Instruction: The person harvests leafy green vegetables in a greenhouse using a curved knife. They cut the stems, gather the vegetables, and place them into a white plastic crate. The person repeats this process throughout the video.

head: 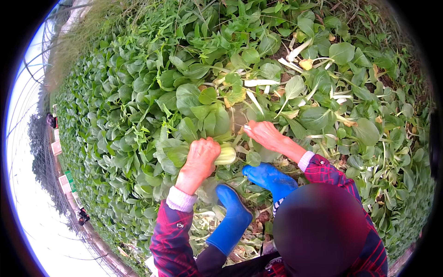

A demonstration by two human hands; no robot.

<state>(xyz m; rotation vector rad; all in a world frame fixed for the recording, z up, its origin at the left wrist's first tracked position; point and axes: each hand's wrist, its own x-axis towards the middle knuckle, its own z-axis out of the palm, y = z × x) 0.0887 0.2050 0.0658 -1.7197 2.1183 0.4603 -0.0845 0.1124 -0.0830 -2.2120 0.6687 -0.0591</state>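
Note:
My left hand (200, 157) is closed around a head of bok choy (226, 154). Its pale cut base points right, and its green leaves spread out to the left beneath my fist. To the right of it, my right hand (264, 134) grips a small thin tool (246, 127), which looks like a knife; most of it is hidden in my fingers. The tool's tip points left towards a leafy bok choy plant (211, 114) just beyond my hands.
A dense bed of bok choy (114, 114) stretches to the left. Trimmed leaves and stalks (328, 114) litter the ground at right. Near my hands are my blue rubber boots (230, 218). Crates (65, 183) and other people (83, 216) are at the far left edge.

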